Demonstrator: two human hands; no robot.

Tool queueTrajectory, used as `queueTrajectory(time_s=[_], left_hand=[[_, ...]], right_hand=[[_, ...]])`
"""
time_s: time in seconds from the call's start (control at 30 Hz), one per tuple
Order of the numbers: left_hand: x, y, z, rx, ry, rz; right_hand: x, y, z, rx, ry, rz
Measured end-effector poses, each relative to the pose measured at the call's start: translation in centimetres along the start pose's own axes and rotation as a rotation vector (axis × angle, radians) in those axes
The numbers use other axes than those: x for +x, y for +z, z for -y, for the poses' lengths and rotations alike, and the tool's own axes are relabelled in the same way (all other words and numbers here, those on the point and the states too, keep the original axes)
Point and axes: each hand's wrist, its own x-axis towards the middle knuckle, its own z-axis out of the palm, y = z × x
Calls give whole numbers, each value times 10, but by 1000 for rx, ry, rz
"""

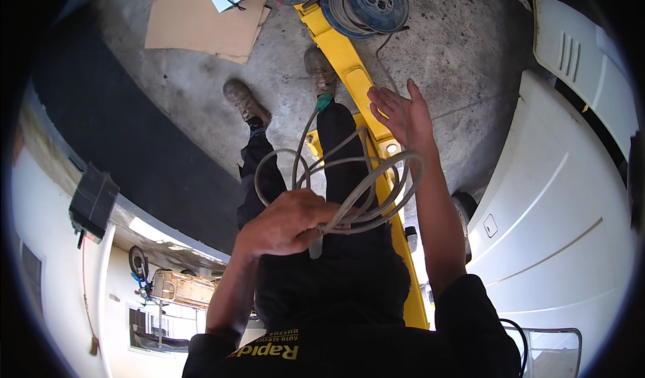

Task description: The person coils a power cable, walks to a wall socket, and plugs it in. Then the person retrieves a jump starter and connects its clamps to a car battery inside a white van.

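Note:
Loose loops of grey cable (358,225) hang in front of my legs. My left hand (293,218) is closed around the gathered loops, and a short grey end pokes out below its fingers. A green piece (324,101) shows at the far end of one strand, by my shoe. Farther out on the right, my right hand (406,115) is open, palm turned up and fingers stretched. One strand runs along its palm and wrist, and a loop passes across the forearm. From there the strand leads up toward a blue cable reel (376,3) wound with grey cable.
A yellow steel beam (349,62) crosses the concrete floor beside my right leg. Cardboard sheets (195,25) lie at the upper left, near a dark floor strip (114,123). White vehicle panels (557,197) rise on the right. A black box (94,202) is at the left wall.

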Motion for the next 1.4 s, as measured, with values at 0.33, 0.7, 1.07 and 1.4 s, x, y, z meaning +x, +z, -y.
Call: queueTrajectory(time_s=[0.33, 0.7, 1.07, 1.4], left_hand=[[-18, 24, -17, -318, -590, -313], [-12, -5, -5, -655, -478, -706], [11, -18, -32, -1009, -419, -956], [-23, -4, -42, -689, -415, -530]], right_hand=[[113, -48, 162, 332, -330, -117], [-24, 83, 99, -520, -543, 477], [-154, 78, -79, -858, 50, 1011], [-58, 24, -5, -1019, 95, 513]])
